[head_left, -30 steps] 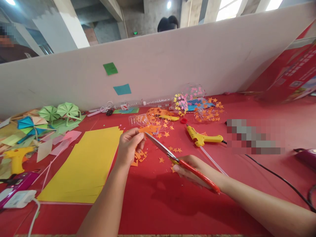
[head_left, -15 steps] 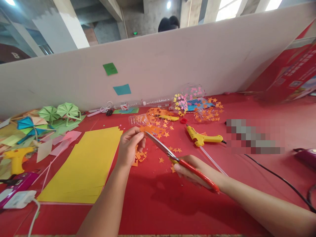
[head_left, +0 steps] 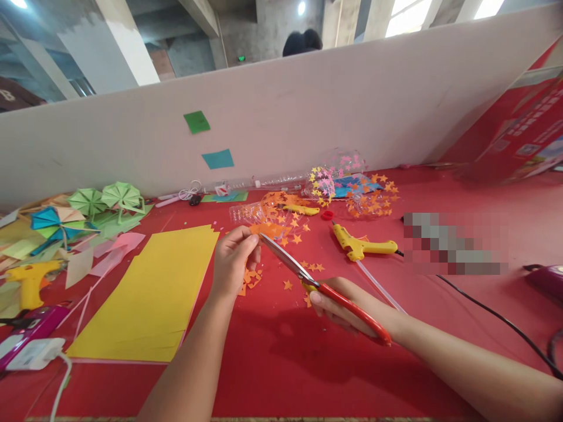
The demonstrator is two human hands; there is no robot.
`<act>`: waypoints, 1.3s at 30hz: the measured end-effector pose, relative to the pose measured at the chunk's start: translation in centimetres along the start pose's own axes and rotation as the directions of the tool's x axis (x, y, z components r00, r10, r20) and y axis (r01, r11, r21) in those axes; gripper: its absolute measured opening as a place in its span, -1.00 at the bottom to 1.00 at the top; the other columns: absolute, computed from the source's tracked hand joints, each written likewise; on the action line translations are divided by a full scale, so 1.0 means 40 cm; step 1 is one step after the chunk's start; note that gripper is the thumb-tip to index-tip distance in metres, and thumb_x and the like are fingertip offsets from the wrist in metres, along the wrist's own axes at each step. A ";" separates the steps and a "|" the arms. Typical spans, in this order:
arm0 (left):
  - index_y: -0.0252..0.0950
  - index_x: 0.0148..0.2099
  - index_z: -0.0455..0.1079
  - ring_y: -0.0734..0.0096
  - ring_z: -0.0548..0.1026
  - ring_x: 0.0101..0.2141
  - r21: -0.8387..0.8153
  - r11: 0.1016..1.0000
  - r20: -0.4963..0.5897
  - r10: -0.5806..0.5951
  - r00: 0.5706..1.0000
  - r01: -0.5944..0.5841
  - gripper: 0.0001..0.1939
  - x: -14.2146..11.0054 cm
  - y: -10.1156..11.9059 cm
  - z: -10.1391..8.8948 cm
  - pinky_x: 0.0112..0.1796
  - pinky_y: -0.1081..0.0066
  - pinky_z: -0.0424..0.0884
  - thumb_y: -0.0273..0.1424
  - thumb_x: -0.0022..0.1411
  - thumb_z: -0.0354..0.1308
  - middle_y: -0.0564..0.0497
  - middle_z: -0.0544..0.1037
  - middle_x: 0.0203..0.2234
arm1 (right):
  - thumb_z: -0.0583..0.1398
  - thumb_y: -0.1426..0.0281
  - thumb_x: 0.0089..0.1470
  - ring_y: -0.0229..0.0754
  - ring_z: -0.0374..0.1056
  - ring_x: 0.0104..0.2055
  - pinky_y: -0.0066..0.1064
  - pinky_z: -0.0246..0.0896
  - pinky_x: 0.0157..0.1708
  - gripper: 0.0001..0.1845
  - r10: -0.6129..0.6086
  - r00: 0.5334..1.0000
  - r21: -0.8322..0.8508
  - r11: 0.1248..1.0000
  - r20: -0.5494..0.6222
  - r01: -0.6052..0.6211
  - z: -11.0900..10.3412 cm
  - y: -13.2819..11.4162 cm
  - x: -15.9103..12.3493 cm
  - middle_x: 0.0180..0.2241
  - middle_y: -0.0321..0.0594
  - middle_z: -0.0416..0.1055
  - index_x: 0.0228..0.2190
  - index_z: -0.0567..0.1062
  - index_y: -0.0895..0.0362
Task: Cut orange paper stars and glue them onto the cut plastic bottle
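Note:
My left hand [head_left: 233,258] pinches a small piece of orange paper [head_left: 257,231] between thumb and fingertips, above the table's middle. Red-handled scissors [head_left: 323,286] are gripped in my right hand [head_left: 345,305], their blades pointing up and left. The blade tips meet the paper right beside my left fingertips; whether they are cutting into it I cannot tell. Below lie orange paper scraps [head_left: 250,280] and several loose orange paper stars [head_left: 287,285]. Just beyond my left hand is a clear plastic bottle [head_left: 241,213] on its side, with orange stars around it.
Yellow paper sheets [head_left: 152,293] lie stacked at left, near folded green paper umbrellas [head_left: 122,196]. A yellow glue gun [head_left: 363,245] with a black cord rests at right; another yellow glue gun [head_left: 30,281] is far left. A yellow cutter knife [head_left: 302,209] lies before the white partition [head_left: 281,123].
Both hands and the scissors stay almost in place. The left hand has shifted very slightly to the right. A dark sleeve behind the partition at far left has moved a little left.

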State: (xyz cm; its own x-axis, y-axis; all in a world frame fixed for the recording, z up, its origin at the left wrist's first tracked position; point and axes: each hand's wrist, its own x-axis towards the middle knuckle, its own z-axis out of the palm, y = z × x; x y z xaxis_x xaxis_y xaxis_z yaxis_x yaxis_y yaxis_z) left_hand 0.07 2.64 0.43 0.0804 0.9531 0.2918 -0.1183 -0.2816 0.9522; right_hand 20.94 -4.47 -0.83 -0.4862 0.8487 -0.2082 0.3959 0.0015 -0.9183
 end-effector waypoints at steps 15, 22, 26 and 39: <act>-0.28 -0.55 0.30 0.64 0.19 -0.73 -0.044 0.999 0.020 0.018 1.000 -0.017 -0.80 0.003 0.000 -0.003 -0.73 0.62 0.11 -0.39 0.11 0.12 0.17 0.32 -0.76 | 0.14 -0.01 0.10 -0.42 0.01 -0.71 -0.56 -0.11 -0.73 -0.50 0.027 1.000 0.053 0.998 0.005 -0.027 0.004 0.015 0.004 -0.70 -0.46 0.07 -0.60 0.21 0.11; -0.28 -0.56 0.31 0.64 0.16 -0.75 -0.038 0.999 0.015 0.012 1.000 -0.011 -0.80 0.005 0.001 -0.006 -0.74 0.62 0.08 -0.39 0.09 0.12 0.17 0.30 -0.79 | 0.14 -0.08 0.04 -0.42 -0.01 -0.72 -0.56 -0.12 -0.75 -0.46 0.086 0.996 0.013 0.996 -0.007 -0.086 0.002 0.008 0.003 -0.71 -0.47 0.05 -0.60 0.21 0.11; -0.28 -0.57 0.31 0.64 0.16 -0.75 -0.039 0.999 0.018 0.013 1.000 -0.013 -0.80 0.007 0.001 -0.006 -0.74 0.62 0.08 -0.39 0.09 0.13 0.17 0.30 -0.79 | 0.15 -0.07 0.04 -0.42 0.00 -0.72 -0.56 -0.09 -0.75 -0.47 0.077 0.997 0.011 0.997 -0.005 -0.077 0.002 0.008 0.002 -0.70 -0.46 0.07 -0.60 0.21 0.11; -0.28 -0.58 0.34 0.61 0.21 -0.73 -0.047 0.999 -0.014 0.028 1.000 -0.029 -0.77 0.005 -0.002 -0.012 -0.74 0.60 0.08 -0.41 0.12 0.10 0.14 0.32 -0.77 | 0.17 -0.02 0.05 -0.40 0.00 -0.70 -0.57 -0.12 -0.73 -0.49 0.068 0.997 -0.019 0.997 -0.021 -0.068 0.004 0.017 0.007 -0.70 -0.47 0.04 -0.60 0.18 0.10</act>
State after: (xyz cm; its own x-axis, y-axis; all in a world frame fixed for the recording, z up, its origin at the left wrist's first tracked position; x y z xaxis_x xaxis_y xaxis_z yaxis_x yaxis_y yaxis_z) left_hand -0.37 2.93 0.36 0.0637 0.9463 0.3171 -0.1665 -0.3032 0.9383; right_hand 20.96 -4.33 -1.56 -0.4416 0.8578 -0.2631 0.4426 -0.0467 -0.8955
